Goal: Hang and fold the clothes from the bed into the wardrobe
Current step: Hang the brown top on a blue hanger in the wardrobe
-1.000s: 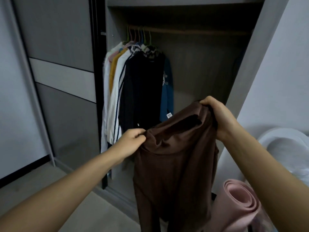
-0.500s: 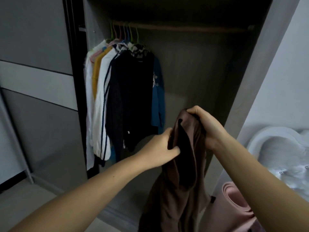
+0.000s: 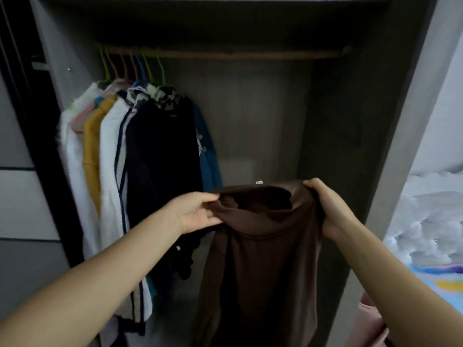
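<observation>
I hold a brown garment (image 3: 265, 266) up in front of the open wardrobe (image 3: 250, 126). My left hand (image 3: 198, 214) pinches the left side of its neck opening, and my right hand (image 3: 328, 209) grips the right side, so the opening is stretched wide between them. A small white label shows at the back of the collar. The rest of the garment hangs straight down. Several clothes (image 3: 140, 156) hang on coloured hangers at the left end of the wooden rail (image 3: 250, 55); the right part of the rail is bare.
A grey sliding door (image 3: 17, 196) stands at the left. The wardrobe's right side panel (image 3: 390, 146) borders a white padded headboard (image 3: 426, 221). A pink roll (image 3: 368, 321) and colourful bedding (image 3: 443, 281) lie at the lower right.
My hands have moved apart and spread the garment's neck opening wide; half a second ago they were close together with the cloth bunched. The view has shifted closer to the wardrobe.
</observation>
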`<action>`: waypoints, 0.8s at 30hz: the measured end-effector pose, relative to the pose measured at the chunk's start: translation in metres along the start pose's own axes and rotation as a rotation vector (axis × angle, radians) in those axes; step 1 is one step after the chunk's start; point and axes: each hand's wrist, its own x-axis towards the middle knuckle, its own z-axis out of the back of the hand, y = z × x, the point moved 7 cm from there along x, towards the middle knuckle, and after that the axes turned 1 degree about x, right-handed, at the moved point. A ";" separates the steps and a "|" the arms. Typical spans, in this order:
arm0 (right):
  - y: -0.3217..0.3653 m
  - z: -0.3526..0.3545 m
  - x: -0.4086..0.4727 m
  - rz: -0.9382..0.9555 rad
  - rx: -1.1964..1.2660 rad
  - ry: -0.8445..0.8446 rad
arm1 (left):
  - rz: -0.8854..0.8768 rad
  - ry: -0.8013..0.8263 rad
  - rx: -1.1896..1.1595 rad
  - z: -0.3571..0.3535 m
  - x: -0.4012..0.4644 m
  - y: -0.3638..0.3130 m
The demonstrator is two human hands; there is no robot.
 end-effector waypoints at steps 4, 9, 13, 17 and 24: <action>-0.008 0.003 0.023 -0.004 -0.129 -0.080 | 0.039 0.045 -0.013 -0.024 0.034 -0.016; -0.001 0.011 0.053 0.043 -0.471 -0.019 | 0.065 0.166 0.037 -0.064 0.074 -0.034; 0.017 0.010 0.084 0.008 -0.816 0.110 | 0.024 0.214 0.088 -0.091 0.114 -0.063; 0.060 0.008 0.125 0.113 -0.884 -0.012 | 0.015 0.272 0.123 -0.115 0.150 -0.085; 0.203 0.012 0.167 0.807 -1.152 -0.667 | -0.002 0.423 0.117 -0.154 0.189 -0.109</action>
